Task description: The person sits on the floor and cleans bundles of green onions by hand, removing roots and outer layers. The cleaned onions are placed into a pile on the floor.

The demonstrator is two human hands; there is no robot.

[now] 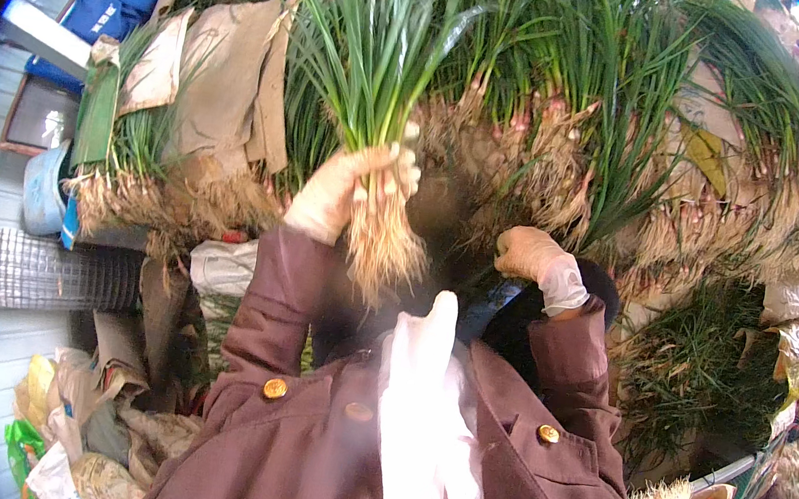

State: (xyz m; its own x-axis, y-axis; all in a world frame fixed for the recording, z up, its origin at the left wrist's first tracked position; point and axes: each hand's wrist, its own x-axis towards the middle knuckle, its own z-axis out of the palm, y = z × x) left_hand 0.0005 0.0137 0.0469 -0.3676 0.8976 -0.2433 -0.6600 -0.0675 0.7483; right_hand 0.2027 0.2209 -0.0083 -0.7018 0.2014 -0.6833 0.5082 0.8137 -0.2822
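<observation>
My gloved left hand [355, 186] is wrapped round a bunch of green garlic [379, 95] just above its roots. The long flat leaves fan upward, and the pale stringy roots hang below my fist. To the right, my gloved right hand [531, 259] is curled closed near the front of the heap, apart from the bunch; whatever its fingers may hold is hidden. Beyond both hands lies a wide heap of green garlic [566, 59], leaves pointing away from me, with pinkish stem bases and a tangled fringe of roots toward me.
Brown cardboard [226, 75] covers part of the heap at the left. A blue bag [114, 5] and a light blue bucket [44, 188] stand farther left, above a roll of wire mesh [33, 270]. Loose green leaves [697, 369] lie at the right. Crumpled bags [106, 443] fill the lower left.
</observation>
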